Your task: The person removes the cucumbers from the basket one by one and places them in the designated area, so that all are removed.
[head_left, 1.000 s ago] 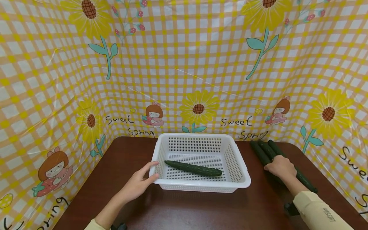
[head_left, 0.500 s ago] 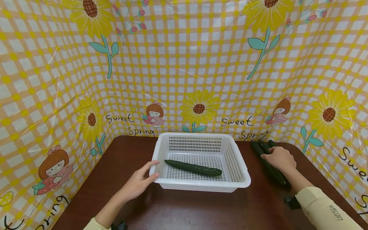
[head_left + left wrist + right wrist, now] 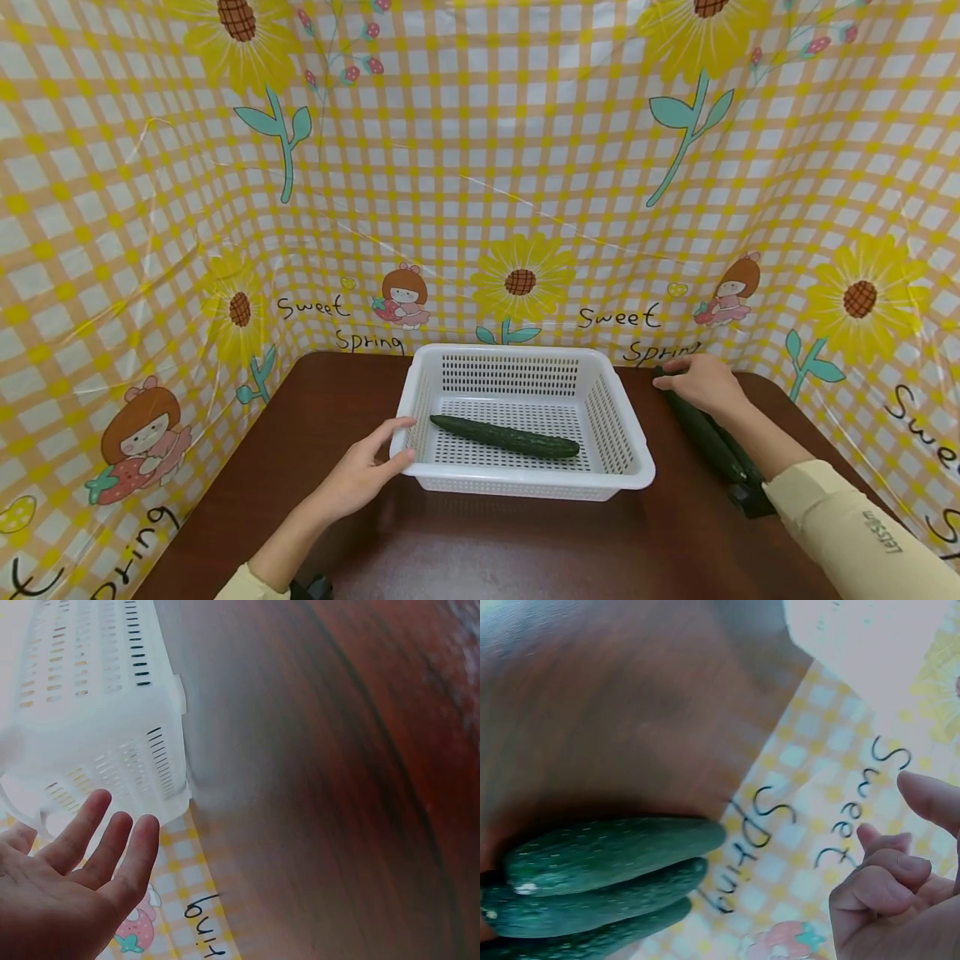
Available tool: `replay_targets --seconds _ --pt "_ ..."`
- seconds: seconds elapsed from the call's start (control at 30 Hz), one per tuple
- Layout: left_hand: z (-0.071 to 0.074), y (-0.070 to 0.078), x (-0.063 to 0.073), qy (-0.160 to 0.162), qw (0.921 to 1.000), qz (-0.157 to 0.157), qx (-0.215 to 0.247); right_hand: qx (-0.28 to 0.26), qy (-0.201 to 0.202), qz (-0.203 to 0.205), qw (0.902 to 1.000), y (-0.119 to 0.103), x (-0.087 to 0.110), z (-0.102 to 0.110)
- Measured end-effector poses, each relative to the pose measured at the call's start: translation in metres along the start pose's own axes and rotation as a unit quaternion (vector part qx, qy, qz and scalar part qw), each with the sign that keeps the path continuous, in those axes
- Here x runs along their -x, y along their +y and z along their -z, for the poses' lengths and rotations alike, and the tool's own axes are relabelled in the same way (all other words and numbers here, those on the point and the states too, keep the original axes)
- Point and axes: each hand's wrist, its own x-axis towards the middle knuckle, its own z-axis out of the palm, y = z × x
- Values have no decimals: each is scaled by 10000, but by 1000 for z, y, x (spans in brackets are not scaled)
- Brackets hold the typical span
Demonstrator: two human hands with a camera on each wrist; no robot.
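Note:
A white plastic basket (image 3: pixel 525 480) with slotted walls stands mid-table and holds one dark green cucumber (image 3: pixel 504 437) lying slantwise. At its left end, my left hand (image 3: pixel 362 475) rests thumb and index finger on the rim; the other fingers spread loosely outside the wall in the left wrist view. Three more cucumbers (image 3: pixel 615 855) lie side by side on the right of the table. Over their far ends hovers my right hand (image 3: pixel 705 385), its fingers loosely bent, thumb apart and nothing between them. My right hand and forearm partly cover these cucumbers in the head view.
The dark brown wooden table (image 3: pixel 480 546) is enclosed at the back and sides by a yellow checked cloth (image 3: pixel 480 208) printed with sunflowers. A dark wrist strap piece (image 3: pixel 750 500) sits below the right sleeve, close to the cucumbers' near ends.
My right hand has moved away from me and leftward along the cucumbers, from their middle to their far ends. The near end of the rightmost cucumber has shifted in. My left hand stays on the rim.

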Motion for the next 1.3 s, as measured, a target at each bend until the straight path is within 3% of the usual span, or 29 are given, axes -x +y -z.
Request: replay_targets --seconds 0.3,0.53,0.9,1.3 --pt "1 0 -2 89 9999 -17 -119 -526 -515 232 9970 -35 -12 4" --pt "1 2 -3 164 9997 -7 -155 -1386 -1402 301 9799 -52 -22 7" --pt "1 0 -3 237 9996 21 -125 -1074 -2343 707 9636 -88 -37 3" --pt "1 1 -3 293 9994 67 -192 -1087 -2881 776 9482 -113 -51 -14"
